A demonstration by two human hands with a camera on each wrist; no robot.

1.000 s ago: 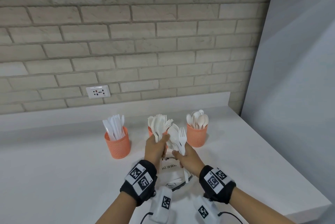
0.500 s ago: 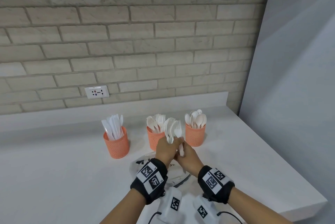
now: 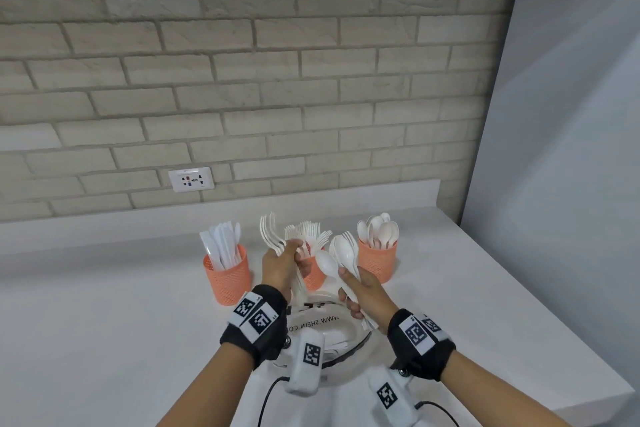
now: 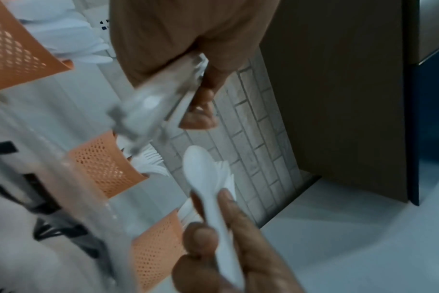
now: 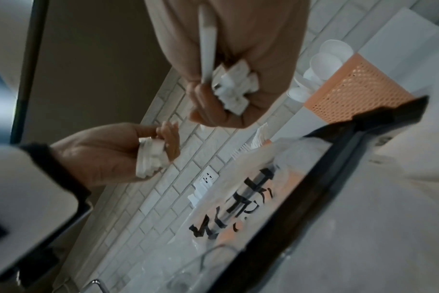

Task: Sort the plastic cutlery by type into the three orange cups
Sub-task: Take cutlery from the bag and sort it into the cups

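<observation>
Three orange mesh cups stand in a row on the white counter: the left cup [image 3: 227, 276] holds knives, the middle cup [image 3: 314, 279] forks, the right cup [image 3: 377, 264] spoons. My left hand [image 3: 294, 255] grips a fan of white forks [image 3: 269, 236] by their handles, just left of and in front of the middle cup. My right hand [image 3: 346, 284] grips a bunch of white spoons [image 3: 343, 252], and one spoon [image 3: 327, 264] sticks out to the left. The right wrist view shows the handle ends [image 5: 234, 93] clenched in my right hand [image 5: 213, 111]. The left wrist view shows that spoon [image 4: 201, 168].
A clear plastic bag [image 3: 322, 322] with black lettering lies on the counter under my hands. A brick wall with a socket [image 3: 191, 179] stands behind the cups. A grey panel [image 3: 554, 149] borders the right side. The counter edge [image 3: 588, 399] runs at the near right.
Half a second ago both hands were pressed together in front of the middle cup. They have since drawn apart, the left one with the forks, the right one with the spoons.
</observation>
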